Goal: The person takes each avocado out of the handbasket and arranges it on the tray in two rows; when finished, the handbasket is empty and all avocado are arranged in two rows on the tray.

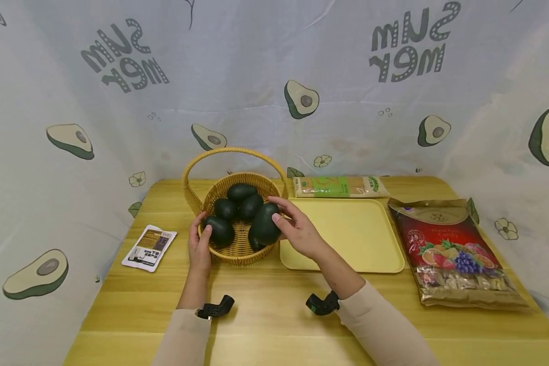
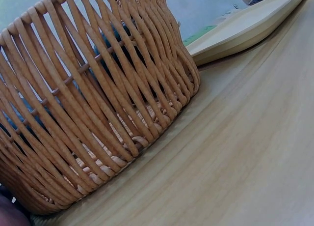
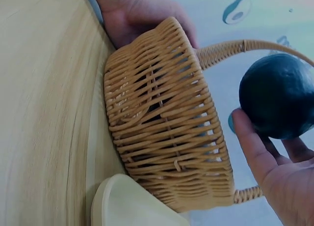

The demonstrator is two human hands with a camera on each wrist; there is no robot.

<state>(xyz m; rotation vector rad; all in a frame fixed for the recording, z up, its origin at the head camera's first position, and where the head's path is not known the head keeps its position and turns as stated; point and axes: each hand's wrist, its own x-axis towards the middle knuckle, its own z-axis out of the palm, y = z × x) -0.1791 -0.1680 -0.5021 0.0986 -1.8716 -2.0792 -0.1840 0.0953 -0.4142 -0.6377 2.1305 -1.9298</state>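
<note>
Left hand (image 1: 200, 251) holds the wicker basket (image 1: 240, 261) at its side; right hand (image 1: 303, 237) grips a dark avocado (image 1: 266, 223) (above the rim).

A light wood-grain table (image 1: 265, 325) carries a round wicker basket (image 1: 240, 261), upright with its arched handle raised, and a shallow pale-yellow rectangular tray (image 1: 347, 234) lying flat just to its right, as viewed from the near side. Along the tray's far side lies a long, slim packet (image 1: 340, 186) banded in green, while a large red-and-gold bag (image 1: 453, 254) printed with fruit rests at a slant just beside the tray's right edge. Left of the basket and apart from it, a small white-edged pouch (image 1: 149, 248) with a brown label lies flat, slightly askew.
</note>
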